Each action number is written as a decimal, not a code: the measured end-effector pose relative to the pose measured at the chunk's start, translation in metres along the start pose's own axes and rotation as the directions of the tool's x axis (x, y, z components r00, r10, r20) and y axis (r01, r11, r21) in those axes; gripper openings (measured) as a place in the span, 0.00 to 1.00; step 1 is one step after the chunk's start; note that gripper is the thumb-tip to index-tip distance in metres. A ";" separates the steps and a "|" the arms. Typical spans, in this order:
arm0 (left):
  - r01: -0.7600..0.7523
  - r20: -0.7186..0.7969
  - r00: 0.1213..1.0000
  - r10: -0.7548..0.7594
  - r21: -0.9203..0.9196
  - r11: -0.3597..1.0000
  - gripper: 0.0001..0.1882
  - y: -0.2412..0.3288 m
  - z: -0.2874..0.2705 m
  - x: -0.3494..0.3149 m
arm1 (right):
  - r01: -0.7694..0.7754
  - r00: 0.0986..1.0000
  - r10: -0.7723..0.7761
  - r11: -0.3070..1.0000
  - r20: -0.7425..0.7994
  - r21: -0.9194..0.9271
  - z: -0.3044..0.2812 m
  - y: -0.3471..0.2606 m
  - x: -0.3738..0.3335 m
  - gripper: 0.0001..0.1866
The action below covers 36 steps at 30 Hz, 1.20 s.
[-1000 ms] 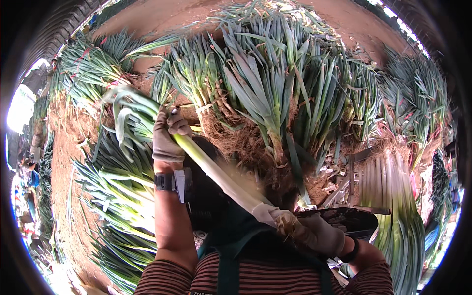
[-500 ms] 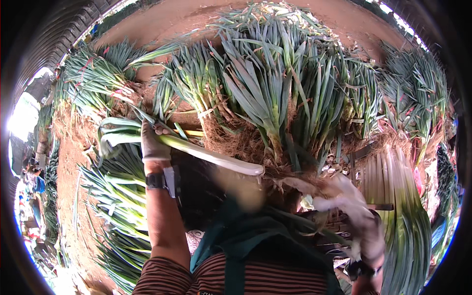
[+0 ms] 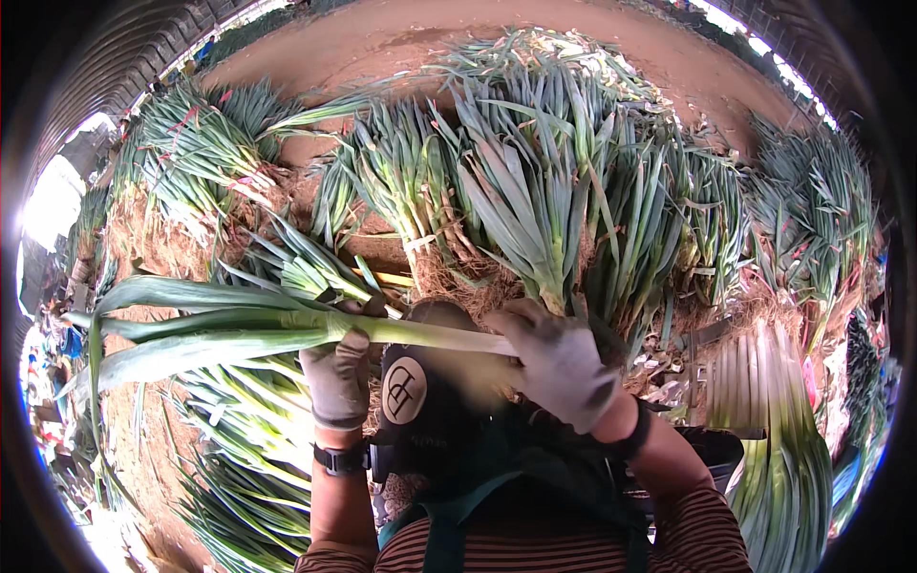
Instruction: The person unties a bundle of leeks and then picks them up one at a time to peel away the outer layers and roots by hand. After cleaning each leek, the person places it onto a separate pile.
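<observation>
Across my lap lies a long leek (image 3: 430,334), nearly level, with green leaves fanning out to the left and a pale stalk to the right. My left hand (image 3: 336,377), in a pale work glove, is closed round it where the leaves split from the stalk. At the white end, the gloved fingers of my right hand (image 3: 564,363) are wrapped over the stalk, hiding its tip. Just beyond my left hand, more leeks (image 3: 306,263) lie with their leaves pointing away.
Upright leek bundles (image 3: 535,191) with brown roots stand ahead. Clean white-stalked leeks (image 3: 783,420) lie at right, and a leek pile (image 3: 239,411) at left. Red-tied bundles (image 3: 191,143) sit at far left. Leaf scraps (image 3: 592,57) lie on the dirt floor (image 3: 382,33) behind.
My right hand has come from the lower right onto the leek's white end. My left hand has moved nearer and slightly right, and the leek has turned from slanting to nearly level.
</observation>
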State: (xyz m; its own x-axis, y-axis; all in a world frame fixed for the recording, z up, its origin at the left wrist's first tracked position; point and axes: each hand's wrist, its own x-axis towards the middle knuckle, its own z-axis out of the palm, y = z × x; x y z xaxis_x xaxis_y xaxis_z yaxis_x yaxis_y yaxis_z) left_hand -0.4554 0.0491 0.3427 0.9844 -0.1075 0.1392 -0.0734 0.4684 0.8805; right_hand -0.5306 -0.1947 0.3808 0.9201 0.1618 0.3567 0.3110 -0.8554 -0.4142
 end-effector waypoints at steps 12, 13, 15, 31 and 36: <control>-0.094 0.009 0.995 0.095 -0.035 0.995 0.40 -0.005 -0.005 -0.001 | -0.002 1.000 -0.002 0.973 0.014 0.232 0.061 0.013 0.020 0.09; -0.102 0.004 0.995 0.103 -0.029 0.994 0.39 -0.005 -0.005 -0.001 | 0.025 0.999 -0.033 0.972 0.032 0.232 0.059 0.014 0.021 0.09; -0.109 -0.003 0.994 0.109 -0.023 0.994 0.38 -0.007 -0.004 0.000 | 0.050 0.997 -0.064 0.971 0.053 0.234 0.055 0.010 0.021 0.09; -0.045 -0.288 0.954 0.085 0.143 0.989 0.15 -0.007 -0.017 0.005 | -0.413 0.750 0.535 0.838 0.389 -0.358 0.010 0.142 -0.155 0.17; -0.087 -0.338 0.933 0.127 0.132 0.987 0.15 0.006 -0.024 -0.001 | -0.364 0.877 0.395 0.918 0.272 -0.159 -0.010 0.078 -0.085 0.25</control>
State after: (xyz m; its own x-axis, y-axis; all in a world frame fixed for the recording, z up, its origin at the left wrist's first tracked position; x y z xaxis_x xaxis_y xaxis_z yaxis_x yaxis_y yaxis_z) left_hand -0.4528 0.0729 0.3374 0.9628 0.2553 0.0889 -0.1791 0.3558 0.9173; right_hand -0.5873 -0.2806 0.3265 0.9949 -0.0626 -0.0786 -0.0878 -0.9221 -0.3768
